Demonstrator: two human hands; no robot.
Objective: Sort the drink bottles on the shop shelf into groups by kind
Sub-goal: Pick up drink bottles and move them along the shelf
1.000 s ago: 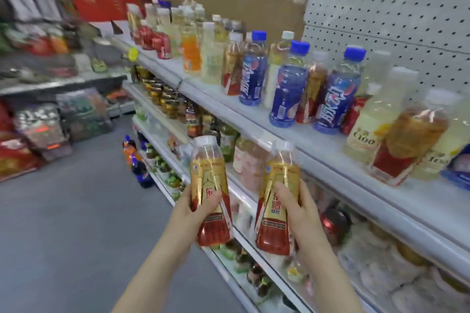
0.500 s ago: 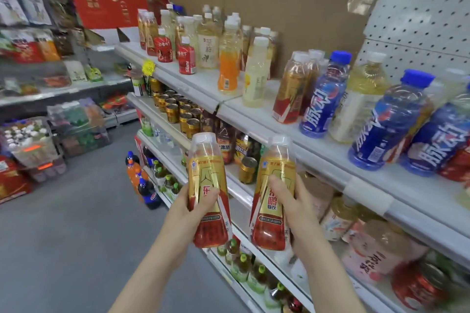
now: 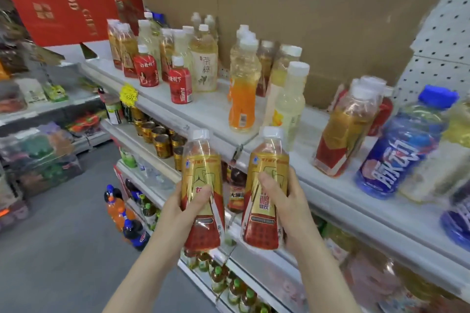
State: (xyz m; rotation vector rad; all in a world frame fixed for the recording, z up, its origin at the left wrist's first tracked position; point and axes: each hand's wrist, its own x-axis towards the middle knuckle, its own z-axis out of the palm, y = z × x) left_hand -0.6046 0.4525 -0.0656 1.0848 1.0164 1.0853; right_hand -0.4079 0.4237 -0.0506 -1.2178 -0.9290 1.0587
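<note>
My left hand (image 3: 181, 207) grips a gold-and-red labelled tea bottle (image 3: 202, 178) with a white cap, held upright in front of the shelf edge. My right hand (image 3: 287, 204) holds a second bottle of the same kind (image 3: 267, 185) beside it. On the top shelf (image 3: 211, 109) stand mixed drinks: more gold-and-red bottles at the far left (image 3: 124, 51) and at the right (image 3: 343, 129), two small red bottles (image 3: 180, 84), a pale tea bottle (image 3: 204, 58), an orange drink (image 3: 243, 89), a pale yellow bottle (image 3: 288, 107) and a blue sports drink (image 3: 401, 147).
Brown cardboard (image 3: 305, 20) backs the top shelf, with white pegboard (image 3: 442, 53) at the right. Gold cans (image 3: 157, 134) fill the shelf below; cola and orange soda bottles (image 3: 122, 213) stand by the grey floor. Another rack of goods (image 3: 38, 109) lines the left side.
My view has shifted left along the shelf, so the blue bottles slid to the right edge and the far-left group came closer. Both hands kept their bottles, held side by side.
</note>
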